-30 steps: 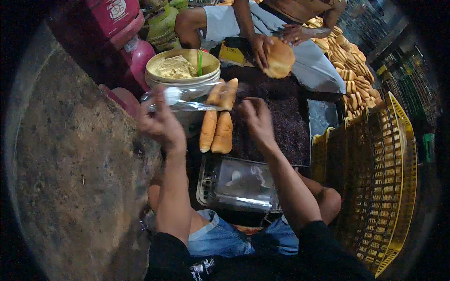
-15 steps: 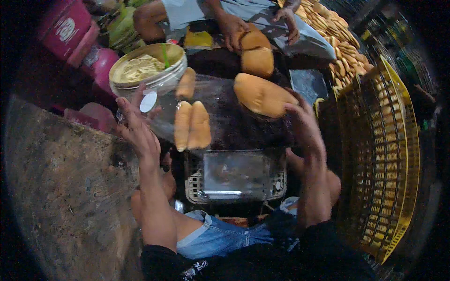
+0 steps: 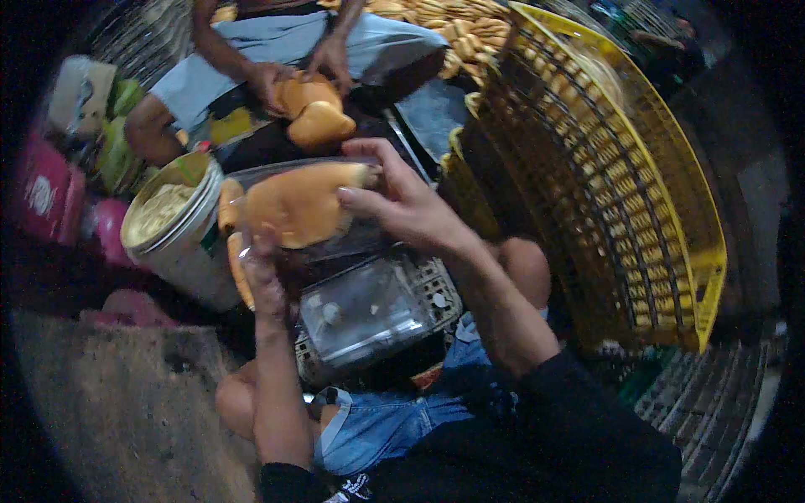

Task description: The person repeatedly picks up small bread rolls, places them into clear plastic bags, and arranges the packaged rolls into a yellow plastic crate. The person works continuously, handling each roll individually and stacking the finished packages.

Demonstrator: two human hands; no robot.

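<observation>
My right hand (image 3: 407, 201) grips the right end of a golden-brown bread piece (image 3: 298, 205), thumb on its near face. The bread is tilted up in front of me. Clear plastic (image 3: 356, 243), apparently a bag, spreads around and below it; whether the bread lies inside cannot be made out. At the bread's lower left, my left hand (image 3: 267, 285) closes on the plastic, its fingers slightly blurred. Elongated rolls (image 3: 238, 268) show beside that hand, partly hidden. Below sits a stack of clear plastic sheets or bags (image 3: 360, 306) on an upturned light crate (image 3: 432, 289).
A white bucket (image 3: 180, 239) of pale cream spread stands left. Across from me, a person's hands (image 3: 272, 84) hold other bread (image 3: 321, 124). A tall yellow crate (image 3: 704, 285) stands right, with piled rolls (image 3: 474, 42) behind. Pink containers (image 3: 50, 197) are far left.
My right hand has brought the bread leftward to my left hand and the plastic. The view has swung right. The other person now has both hands on their bread.
</observation>
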